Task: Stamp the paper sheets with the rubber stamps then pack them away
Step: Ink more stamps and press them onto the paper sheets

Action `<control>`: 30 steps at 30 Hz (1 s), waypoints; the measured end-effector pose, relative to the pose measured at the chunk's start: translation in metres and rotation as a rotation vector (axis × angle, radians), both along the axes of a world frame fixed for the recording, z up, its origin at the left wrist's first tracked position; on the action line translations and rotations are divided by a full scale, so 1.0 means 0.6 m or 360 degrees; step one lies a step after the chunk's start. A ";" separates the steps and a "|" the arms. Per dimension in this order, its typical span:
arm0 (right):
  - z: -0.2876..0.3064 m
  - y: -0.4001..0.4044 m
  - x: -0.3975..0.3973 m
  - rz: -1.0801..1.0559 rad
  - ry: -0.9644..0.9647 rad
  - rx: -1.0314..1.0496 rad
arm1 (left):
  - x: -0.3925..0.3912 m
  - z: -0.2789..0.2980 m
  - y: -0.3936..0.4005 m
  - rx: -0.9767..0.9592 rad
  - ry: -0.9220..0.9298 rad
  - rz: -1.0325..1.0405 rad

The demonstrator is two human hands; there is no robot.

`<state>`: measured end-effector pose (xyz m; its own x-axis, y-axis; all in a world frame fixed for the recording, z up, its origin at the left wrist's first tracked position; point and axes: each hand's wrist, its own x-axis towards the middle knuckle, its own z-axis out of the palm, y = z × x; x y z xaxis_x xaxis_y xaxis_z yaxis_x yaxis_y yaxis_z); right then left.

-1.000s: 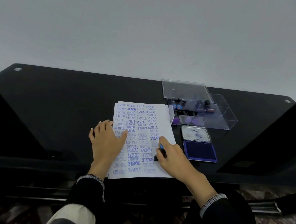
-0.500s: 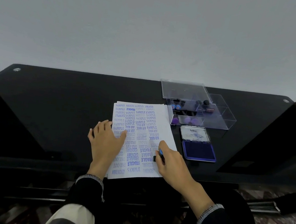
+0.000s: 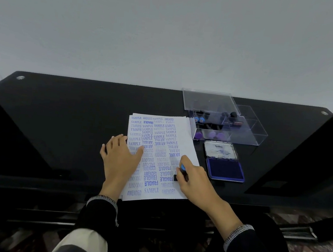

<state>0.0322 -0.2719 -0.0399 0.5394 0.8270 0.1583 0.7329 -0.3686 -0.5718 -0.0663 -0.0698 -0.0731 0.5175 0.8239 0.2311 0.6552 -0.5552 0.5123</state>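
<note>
A stack of white paper sheets [image 3: 161, 137] covered in blue stamped words lies on the black glass table [image 3: 64, 120]. My left hand [image 3: 120, 158] lies flat on the sheets' left edge, fingers spread. My right hand [image 3: 192, 178] grips a rubber stamp [image 3: 182, 168] with a blue top, its black base pressed on the paper's right side. An open ink pad [image 3: 224, 169] with a blue-violet surface sits just right of the paper.
A clear plastic box [image 3: 242, 131] holding several more stamps stands behind the ink pad, its lid [image 3: 210, 100] leaning at the back. The table's front edge runs just below the paper. A grey wall rises behind.
My right hand with the stamp has shifted slightly left and down onto the paper's right side. My left hand has stayed put on the sheet.
</note>
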 end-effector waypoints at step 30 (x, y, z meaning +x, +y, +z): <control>0.007 -0.019 0.029 -0.0752 0.0803 0.0744 | 0.005 -0.002 0.001 0.0020 -0.0015 0.0019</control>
<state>0.0499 -0.2835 -0.0355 0.9112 0.4050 0.0757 0.1758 -0.2161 -0.9604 -0.0635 -0.0690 -0.0742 0.5052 0.8271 0.2461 0.6572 -0.5536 0.5115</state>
